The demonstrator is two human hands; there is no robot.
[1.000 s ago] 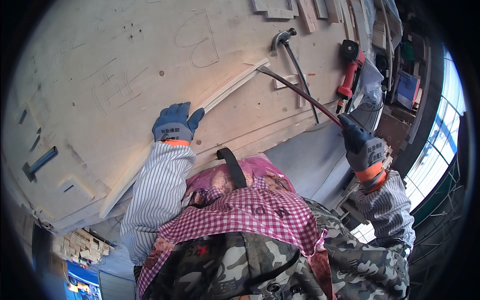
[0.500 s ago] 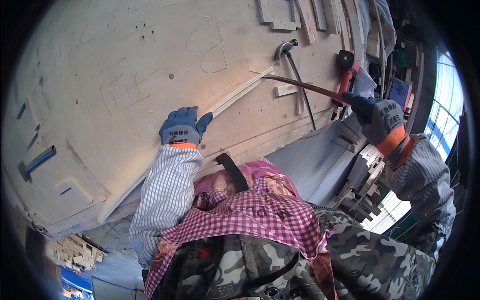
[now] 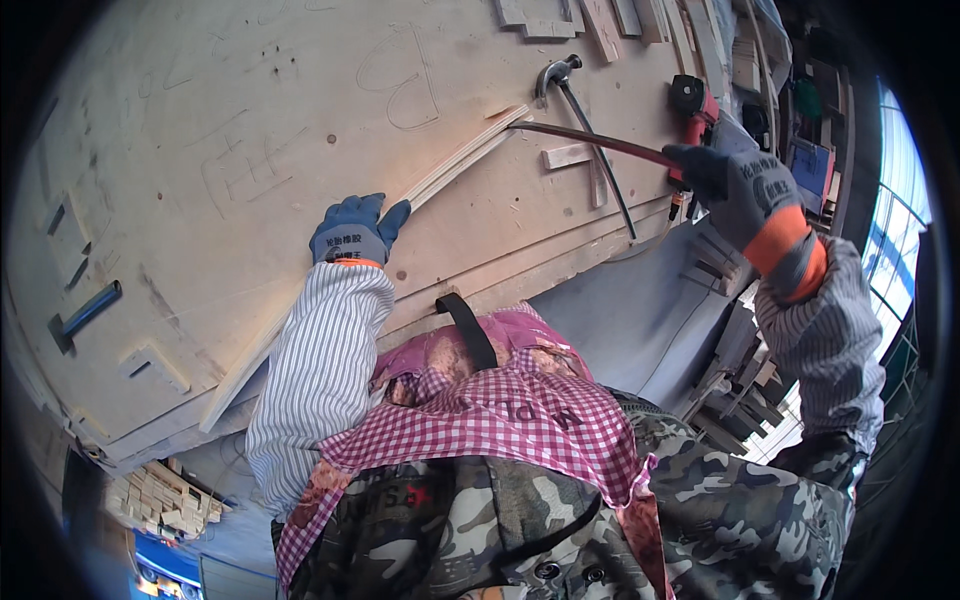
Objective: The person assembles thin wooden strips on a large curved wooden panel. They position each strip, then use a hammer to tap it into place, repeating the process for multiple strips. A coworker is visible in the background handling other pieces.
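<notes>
A long pale wooden strip [image 3: 462,160] lies slantwise over the workbench, with layered edges showing near its far end. My left hand [image 3: 352,228], in a blue and grey glove, is closed over its middle, thumb on one side and fingers on the other. My right hand [image 3: 738,195], gloved alike with an orange cuff, grips a long narrow metal bar [image 3: 590,142], dark at the thin end and reddish towards my fist. The bar's thin end meets or overlaps the strip's far end; actual contact cannot be made out. My glove hides the bar's other end.
A claw hammer [image 3: 590,128] lies beneath the bar, crossing it. Beyond are a red and black power tool [image 3: 697,115] and small wood pieces [image 3: 567,156]. Another hammer [image 3: 90,309] and a slotted wooden block [image 3: 153,368] lie at the left of the workbench [image 3: 260,190].
The whole view has shifted slightly, moving the bench up and left. My right hand has risen a little, so the bar lies flatter. My left hand keeps its hold on the strip.
</notes>
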